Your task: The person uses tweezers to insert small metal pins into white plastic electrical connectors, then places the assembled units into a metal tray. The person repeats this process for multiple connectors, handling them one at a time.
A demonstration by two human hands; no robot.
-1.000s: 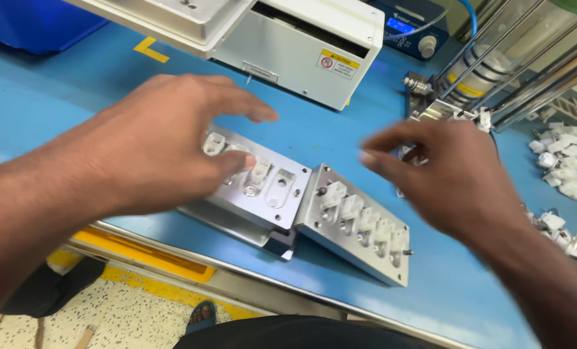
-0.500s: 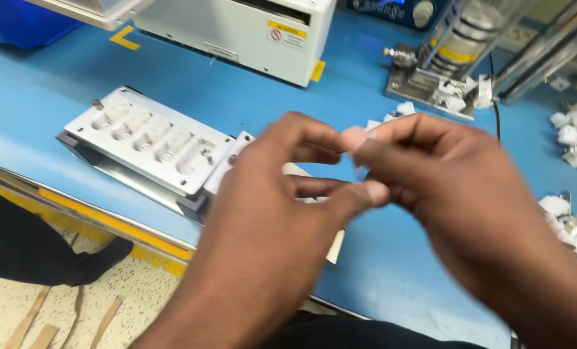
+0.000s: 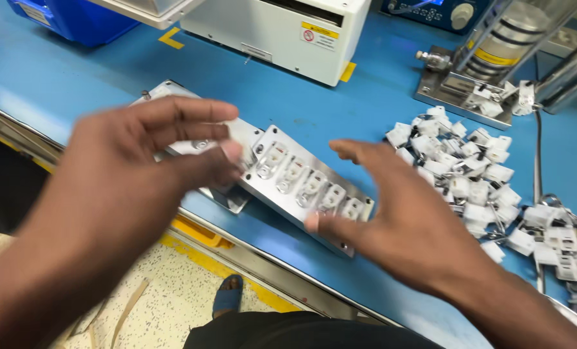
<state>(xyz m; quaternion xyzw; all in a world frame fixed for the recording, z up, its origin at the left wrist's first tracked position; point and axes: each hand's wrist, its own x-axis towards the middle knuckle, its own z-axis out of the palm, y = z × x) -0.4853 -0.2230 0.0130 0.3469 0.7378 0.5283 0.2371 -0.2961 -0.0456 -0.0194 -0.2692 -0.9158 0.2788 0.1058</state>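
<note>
I see my left hand [image 3: 140, 161] spread open over the left metal fixture plate [image 3: 172, 97], fingers perhaps brushing it; blur hides contact. My right hand [image 3: 391, 220] hovers open beside the right fixture plate [image 3: 301, 181] on the blue tabletop [image 3: 75, 71], near the pile of white plastic parts [image 3: 469, 174].

White machine housing [image 3: 282, 32], blue bin [image 3: 75, 19], metal press [image 3: 488, 58].

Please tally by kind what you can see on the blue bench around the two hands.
Metal fixture plates: 2
White machine housing: 1
Press stand on a metal base: 1
Heap of small white parts: 1, too many to count
Hands: 2, left hand, right hand
Total: 7
</note>
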